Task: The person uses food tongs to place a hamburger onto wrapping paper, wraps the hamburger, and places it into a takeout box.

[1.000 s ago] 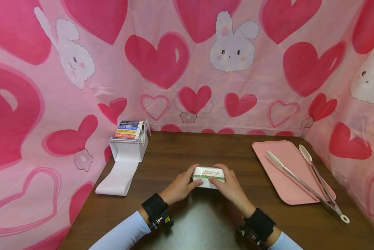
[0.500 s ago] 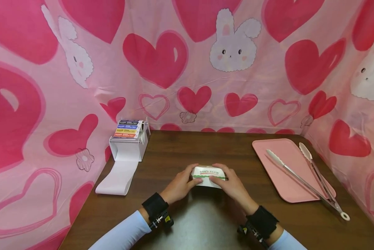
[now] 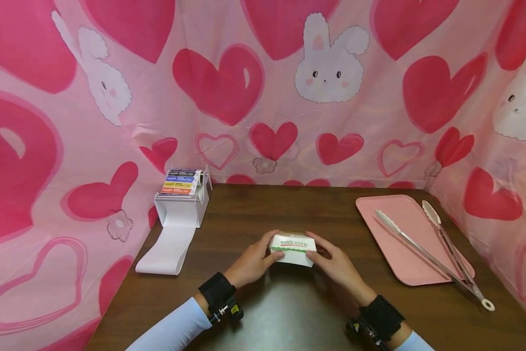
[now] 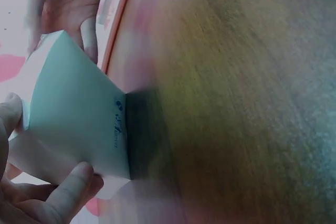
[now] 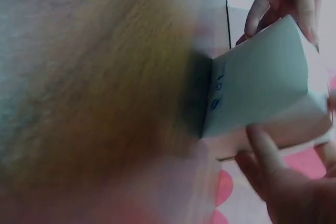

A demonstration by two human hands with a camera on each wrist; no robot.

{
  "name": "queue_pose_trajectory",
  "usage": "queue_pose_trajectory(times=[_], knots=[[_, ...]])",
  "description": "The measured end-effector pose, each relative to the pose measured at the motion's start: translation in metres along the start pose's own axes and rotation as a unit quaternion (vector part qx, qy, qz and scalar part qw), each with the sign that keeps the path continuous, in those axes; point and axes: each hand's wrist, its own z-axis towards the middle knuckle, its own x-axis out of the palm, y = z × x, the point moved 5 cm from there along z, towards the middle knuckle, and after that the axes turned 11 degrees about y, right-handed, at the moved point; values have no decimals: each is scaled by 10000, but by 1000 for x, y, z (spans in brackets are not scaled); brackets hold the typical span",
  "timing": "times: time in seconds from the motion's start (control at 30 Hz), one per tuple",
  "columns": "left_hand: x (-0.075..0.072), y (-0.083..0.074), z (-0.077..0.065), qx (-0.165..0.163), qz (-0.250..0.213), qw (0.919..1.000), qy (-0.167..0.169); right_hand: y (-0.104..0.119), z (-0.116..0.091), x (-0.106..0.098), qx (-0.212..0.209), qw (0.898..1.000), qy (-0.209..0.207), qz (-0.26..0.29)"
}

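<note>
A small white paper food box, with a green wavy stripe and printed lettering, stands on the table between both hands. My left hand holds its left side, thumb on the front and fingers behind. On the right side, my right hand holds the box with the thumb at the front corner and the index finger at the back top edge. In the left wrist view the box's plain face bears small blue print near its lower edge. The right wrist view shows the right thumb against a slanted side.
At the back left stands a white dispenser with coloured labels on top and a white strip hanging forward from it. To the right, metal tongs lie across a pink tray, handle past its edge. A heart-patterned cloth surrounds the table.
My right hand has shifted slightly right, its thumb sliding from the box's front face to the right corner. My left hand stays in place on the box.
</note>
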Motion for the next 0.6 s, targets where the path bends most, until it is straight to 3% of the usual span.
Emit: queue_pose_trajectory(times=[0.1,0.37,0.6], knots=[[2,2,0,19,-39,10000,-28,-3,-2,0,-63,9998,159,131],[-1,7,-2,0,-349,9991,-232,-1,-4,-2,-468,9983,223,-248],[-4,12,-1,68,-588,9982,120,-2,-3,-6,-1046,9917,273,-701]])
